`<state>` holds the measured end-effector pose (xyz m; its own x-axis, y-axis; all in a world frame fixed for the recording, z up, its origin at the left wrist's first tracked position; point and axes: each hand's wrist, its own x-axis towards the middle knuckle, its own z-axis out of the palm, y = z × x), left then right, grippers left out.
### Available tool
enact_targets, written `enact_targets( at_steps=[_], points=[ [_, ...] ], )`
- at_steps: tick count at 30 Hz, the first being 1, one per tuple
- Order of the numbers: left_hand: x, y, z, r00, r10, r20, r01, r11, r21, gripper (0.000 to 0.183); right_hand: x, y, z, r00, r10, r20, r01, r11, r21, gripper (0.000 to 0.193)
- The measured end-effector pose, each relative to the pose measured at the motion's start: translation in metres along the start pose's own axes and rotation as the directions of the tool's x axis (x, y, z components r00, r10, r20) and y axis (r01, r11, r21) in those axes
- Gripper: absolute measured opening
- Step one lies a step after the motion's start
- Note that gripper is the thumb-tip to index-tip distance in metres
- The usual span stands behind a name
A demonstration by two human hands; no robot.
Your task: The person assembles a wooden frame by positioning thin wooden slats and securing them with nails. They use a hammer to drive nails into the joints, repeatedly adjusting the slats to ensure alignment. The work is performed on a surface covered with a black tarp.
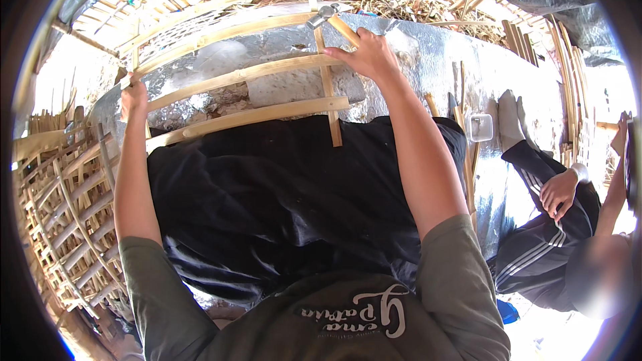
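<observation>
In front of me, over my lap, is a wooden frame (247, 70) of several pale slats crossed by upright strips near its two ends. My left hand (134, 98) is closed round its left end, by the end of a slat. My right hand (368, 57) grips a hammer (344, 29) by its light wooden handle, with the thumb stretched toward the frame's right upright. The hammer's metal head points up and left, close to that upright; whether it touches the wood I cannot tell. Black cloth (267, 180) covers my legs below the frame.
To the right a person sits in dark striped trousers (535, 247), one hand on a knee. A clear plastic container (480, 128) stands near their feet. Woven bamboo lattice (70, 207) is on the left. Dry plant scraps (428, 13) lie beyond the silvery sheet (441, 60).
</observation>
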<state>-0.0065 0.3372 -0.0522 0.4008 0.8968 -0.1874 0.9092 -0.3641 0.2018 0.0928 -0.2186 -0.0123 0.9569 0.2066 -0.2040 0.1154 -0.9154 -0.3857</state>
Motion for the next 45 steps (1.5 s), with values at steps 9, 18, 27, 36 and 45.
enact_targets(
  at_steps=[9, 18, 27, 36, 45],
  points=[
    [-0.005, 0.005, -0.004, 0.999, -0.024, -0.031, 0.026, 0.998, 0.060, 0.091, 0.005, 0.008, 0.017, 0.994, -0.049, -0.096, 0.048, 0.999, -0.010, 0.101],
    [-0.023, 0.006, 0.006, 0.981, -0.014, -0.194, 0.029, 0.997, 0.075, 0.088, 0.002, 0.004, 0.016, 0.999, 0.023, -0.044, -0.023, 1.000, 0.013, 0.103],
    [-0.030, 0.011, 0.011, 0.987, -0.003, -0.161, 0.019, 0.995, 0.098, 0.089, 0.010, 0.011, 0.019, 0.996, 0.069, 0.064, -0.071, 0.997, 0.030, 0.115],
    [0.013, -0.012, 0.022, 0.993, -0.028, -0.119, 0.041, 0.994, 0.104, 0.095, 0.008, 0.004, 0.018, 0.997, 0.049, 0.056, -0.050, 0.999, 0.013, 0.113],
    [0.007, -0.007, 0.023, 0.990, -0.010, -0.143, 0.023, 0.996, 0.087, 0.093, 0.010, 0.004, 0.015, 0.997, 0.036, 0.070, -0.038, 0.999, 0.023, 0.110]
  ],
)
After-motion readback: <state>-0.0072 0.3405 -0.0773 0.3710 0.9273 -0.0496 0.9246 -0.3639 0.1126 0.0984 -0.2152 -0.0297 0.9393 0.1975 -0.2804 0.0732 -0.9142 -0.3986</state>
